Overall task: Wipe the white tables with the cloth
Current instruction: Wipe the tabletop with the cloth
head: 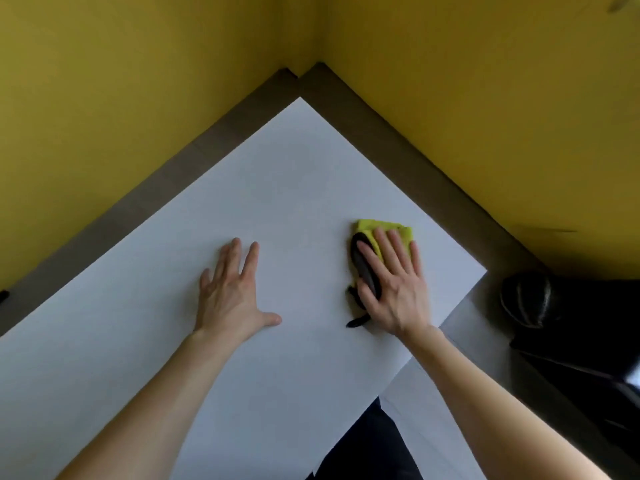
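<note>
On the white table (294, 174), the right hand (393, 289) presses flat, fingers straight, on the yellow cloth (372, 225); the left hand (232, 292) lies flat, well apart. Grey floor (239, 116) borders the table; yellow walls (138, 81) meet in a corner beyond.

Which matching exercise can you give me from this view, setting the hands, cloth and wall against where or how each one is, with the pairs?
Column one:
1. left hand
2. right hand
3. cloth
4. wall

Column two:
a. yellow-green, lying under a palm
b. flat on the white table, holding nothing
c. mustard yellow, beyond the table's far corner
d. pressing on the cloth with straight fingers

Pairs: 1-b, 2-d, 3-a, 4-c.
</note>
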Available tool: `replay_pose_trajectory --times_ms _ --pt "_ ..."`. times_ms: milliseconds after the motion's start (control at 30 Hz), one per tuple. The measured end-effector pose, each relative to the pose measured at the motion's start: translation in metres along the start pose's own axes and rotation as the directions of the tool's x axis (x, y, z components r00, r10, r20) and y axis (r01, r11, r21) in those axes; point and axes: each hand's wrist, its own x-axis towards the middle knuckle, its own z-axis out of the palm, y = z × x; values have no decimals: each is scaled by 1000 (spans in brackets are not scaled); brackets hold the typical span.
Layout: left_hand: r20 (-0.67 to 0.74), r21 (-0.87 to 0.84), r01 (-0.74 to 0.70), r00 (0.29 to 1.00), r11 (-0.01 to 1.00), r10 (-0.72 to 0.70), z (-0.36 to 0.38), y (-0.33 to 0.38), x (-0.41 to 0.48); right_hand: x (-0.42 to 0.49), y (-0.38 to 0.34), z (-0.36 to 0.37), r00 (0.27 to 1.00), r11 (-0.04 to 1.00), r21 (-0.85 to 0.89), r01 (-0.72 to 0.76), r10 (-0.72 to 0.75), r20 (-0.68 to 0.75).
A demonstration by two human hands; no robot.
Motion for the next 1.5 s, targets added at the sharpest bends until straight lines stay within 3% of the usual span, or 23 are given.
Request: replay_pose_trajectory --times_ms 67,167,333,433,533,600,833,933,1000,1067,1133,1267,1433,1500 --pt "-29 27 -80 996 996 81 2 22 8 13 18 -7 989 988 -48 -144 143 -25" --pt "-32 85 -107 993 991 110 8 39 11 83 5 -2 974 970 -89 -226 222 -56" --pt "3 118 -86 996 989 86 12 42 13 225 -58 22 993 992 -64 -105 102 -55" --pt "2 127 -80 997 989 81 14 45 13 252 -74 25 998 997 -49 -61 60 -29" --pt "-13 115 -68 997 991 70 14 45 12 234 -46 18 998 998 -15 62 -63 -16" --pt "-8 128 -72 997 989 74 15 43 13 204 -19 9 998 998 -7 66 -66 -15" --pt "-24 77 -96 995 992 98 15 35 14 43 62 -14 988 985 -81 -151 147 -47" --pt "-71 -25 -105 992 994 103 27 21 -12 -2 40 -8 962 956 -112 -271 264 -76" --pt "-102 -73 -77 992 994 69 43 -1 -48 -23 2 1 961 955 -110 -275 269 -72" --pt "-135 -104 -3 991 995 -11 64 -37 -95 -46 -58 12 984 980 -83 -180 179 -27" --pt "-142 -96 91 984 991 -105 87 -79 -140 -75 -133 29 999 999 -35 15 -13 36" --pt "-63 -112 311 946 944 -319 120 -141 -204 -121 -245 62 877 900 29 435 -431 211" --pt "-21 -187 398 912 898 -409 141 -156 -215 -105 -208 67 760 786 64 615 -613 217" --pt "-19 -201 418 903 886 -430 140 -155 -213 -77 -171 58 782 802 46 596 -593 192"
